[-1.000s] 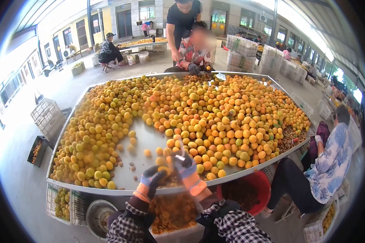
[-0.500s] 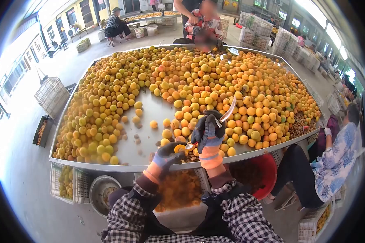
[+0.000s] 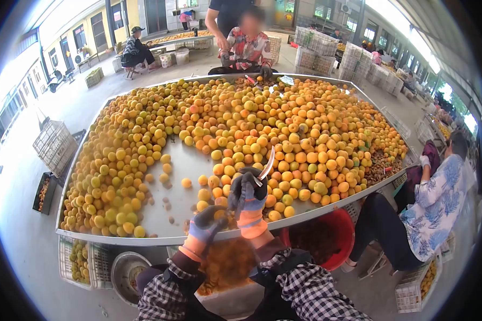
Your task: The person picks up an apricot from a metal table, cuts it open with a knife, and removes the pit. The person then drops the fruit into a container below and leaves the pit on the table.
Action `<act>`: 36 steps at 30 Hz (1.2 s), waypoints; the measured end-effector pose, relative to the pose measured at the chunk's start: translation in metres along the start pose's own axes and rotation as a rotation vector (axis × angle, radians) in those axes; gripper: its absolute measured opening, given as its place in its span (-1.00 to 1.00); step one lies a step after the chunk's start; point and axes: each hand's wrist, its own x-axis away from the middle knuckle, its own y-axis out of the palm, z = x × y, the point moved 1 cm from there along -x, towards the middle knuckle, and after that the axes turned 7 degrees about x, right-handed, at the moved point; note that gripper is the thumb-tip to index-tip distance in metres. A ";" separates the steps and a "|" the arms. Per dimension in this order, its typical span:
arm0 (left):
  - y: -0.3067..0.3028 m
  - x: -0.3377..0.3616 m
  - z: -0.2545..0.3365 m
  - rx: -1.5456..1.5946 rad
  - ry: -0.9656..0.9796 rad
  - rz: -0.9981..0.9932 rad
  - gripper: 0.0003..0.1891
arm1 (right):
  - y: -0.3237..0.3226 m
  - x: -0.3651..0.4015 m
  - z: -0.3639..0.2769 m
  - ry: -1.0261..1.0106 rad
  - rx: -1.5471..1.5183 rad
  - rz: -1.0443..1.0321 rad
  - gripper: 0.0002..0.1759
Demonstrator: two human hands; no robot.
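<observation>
My left hand (image 3: pixel 204 223), in a dark-palmed glove with an orange cuff, is closed around an apricot (image 3: pixel 220 214), which is partly hidden by the fingers. Right beside it, my right hand (image 3: pixel 247 199) wears a matching glove and grips a curved knife (image 3: pixel 268 167). Its bright metal end sticks up and to the right above the fist; the lower part is hidden. Both hands are over the near edge of a metal table (image 3: pixel 185 166) heaped with apricots (image 3: pixel 305 150). Several loose apricots lie just beyond the hands.
Below the table edge are a tub of orange fruit pieces (image 3: pixel 227 265), a red basin (image 3: pixel 326 238), a metal bowl (image 3: pixel 124 278) and a crate of apricots (image 3: pixel 80 262). One person (image 3: pixel 434 208) sits at the right, another (image 3: pixel 249 45) across the table. Stacked crates (image 3: pixel 316 51) stand behind.
The view has shifted, so the table sits lower and further left. Both hands remain close together; the knife's lower metal end, visible by the apricot before, is now hidden.
</observation>
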 end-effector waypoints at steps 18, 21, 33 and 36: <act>-0.009 -0.015 -0.015 -0.410 0.197 0.135 -0.77 | -0.019 -0.003 0.043 0.579 -0.235 0.425 -0.58; -0.016 -0.020 -0.035 -0.363 0.200 0.163 -0.78 | -0.024 -0.001 0.046 0.715 -0.329 0.395 -0.58; -0.034 -0.027 -0.057 -0.361 0.114 0.273 -0.69 | -0.028 -0.012 0.048 0.496 -0.068 0.383 -0.70; -0.037 -0.022 -0.009 0.046 -0.147 0.321 -0.55 | -0.022 -0.016 0.036 0.313 0.001 0.280 -0.75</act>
